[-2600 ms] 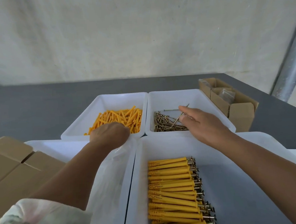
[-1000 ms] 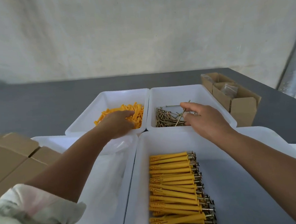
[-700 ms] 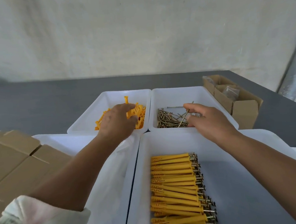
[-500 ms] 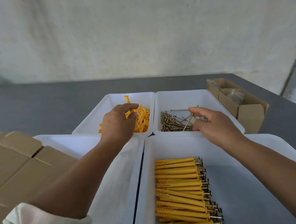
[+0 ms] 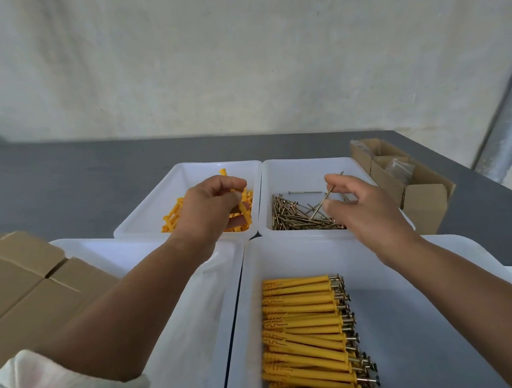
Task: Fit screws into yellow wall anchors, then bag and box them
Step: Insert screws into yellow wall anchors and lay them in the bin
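My left hand hovers over the far left white bin and pinches a yellow anchor that sticks up above its fingers. Loose yellow anchors lie in that bin. My right hand is above the far right white bin and pinches a long screw between thumb and forefinger. A heap of loose screws lies under it. In the near right bin, several anchors fitted with screws lie in a neat row.
A near left white bin holds clear plastic bags. Closed cardboard boxes stand at the left. An open cardboard box with a bag inside sits at the far right on the grey table. A metal pole rises at the right.
My left hand has lifted out of the anchor heap with one anchor pinched upright. My right hand has risen slightly, keeping its hold on the screw.
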Demonstrator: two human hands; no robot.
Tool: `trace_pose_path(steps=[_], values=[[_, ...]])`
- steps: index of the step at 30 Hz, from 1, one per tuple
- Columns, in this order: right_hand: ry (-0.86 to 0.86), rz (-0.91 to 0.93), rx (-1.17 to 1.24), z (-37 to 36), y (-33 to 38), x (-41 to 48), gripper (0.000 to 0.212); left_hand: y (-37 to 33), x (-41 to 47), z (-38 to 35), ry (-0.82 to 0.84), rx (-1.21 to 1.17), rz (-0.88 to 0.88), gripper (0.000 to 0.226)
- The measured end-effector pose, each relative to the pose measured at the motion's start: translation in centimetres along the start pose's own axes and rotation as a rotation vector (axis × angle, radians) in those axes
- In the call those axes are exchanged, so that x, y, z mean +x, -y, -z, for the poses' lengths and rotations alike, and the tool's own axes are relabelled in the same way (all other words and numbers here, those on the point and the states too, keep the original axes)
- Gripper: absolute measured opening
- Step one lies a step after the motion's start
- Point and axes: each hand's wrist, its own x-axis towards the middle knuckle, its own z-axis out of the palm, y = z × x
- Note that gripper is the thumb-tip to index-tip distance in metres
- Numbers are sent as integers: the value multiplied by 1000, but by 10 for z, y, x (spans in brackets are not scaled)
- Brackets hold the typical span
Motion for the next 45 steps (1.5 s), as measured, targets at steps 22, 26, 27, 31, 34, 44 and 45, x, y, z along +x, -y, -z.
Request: trace_pose_path(steps=[22,26,27,31,34,44,45], values=[[125,249,-188,-2,16,-11,45,6,-12,-16,399,20,73,40],[99,335,-487,0,18,-12,33,7,-11,-16,407,19,76,42],[91,352,-523,0,18,-11,32,7,-11,-16,405,17,77,42],[45,397,-581,4,17,-11,30,7,-11,-16,406,28,71,42],[36,424,-606,6,16,-10,30,7,-12,-15,406,64,67,42],[39,452,-639,8,21,-13,30,5,-13,-17,429,126,68,42],[41,455,-644,8,21,-13,30,5,-13,-17,429,131,65,42]])
